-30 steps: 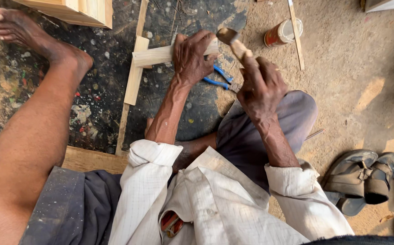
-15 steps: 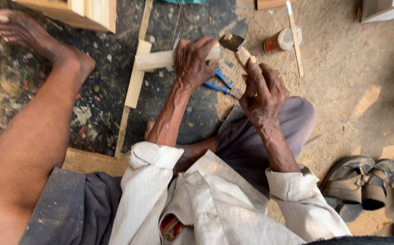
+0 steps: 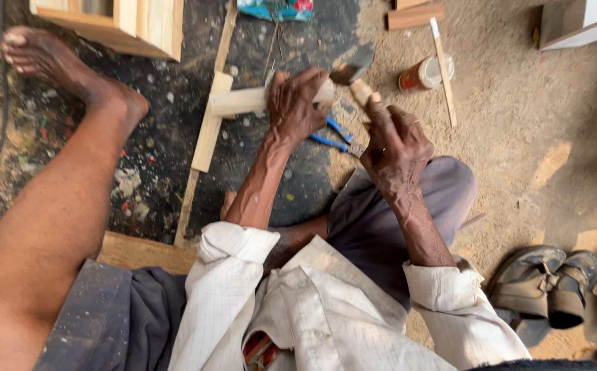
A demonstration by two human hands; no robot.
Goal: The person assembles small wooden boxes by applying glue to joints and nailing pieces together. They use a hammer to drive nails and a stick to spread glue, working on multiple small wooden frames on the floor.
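My left hand (image 3: 295, 103) presses down on a short pale wooden block (image 3: 243, 101) that lies across a long thin wooden strip (image 3: 205, 141) on the dark paint-spattered floor. My right hand (image 3: 394, 137) grips the wooden handle of a hammer (image 3: 354, 77), whose metal head sits just above the block's right end. Blue-handled pliers (image 3: 333, 136) lie on the floor between and beneath both hands.
My bare left leg and foot (image 3: 58, 65) stretch out at left. A wooden box (image 3: 127, 24) stands at top left. A small brown jar (image 3: 422, 74) and a thin stick (image 3: 444, 72) lie on sawdust at top right. Worn shoes (image 3: 552, 285) sit at lower right.
The hammer head has come down closer to the block's right end, and my right hand has shifted slightly downward with it. My left hand stays on the block.
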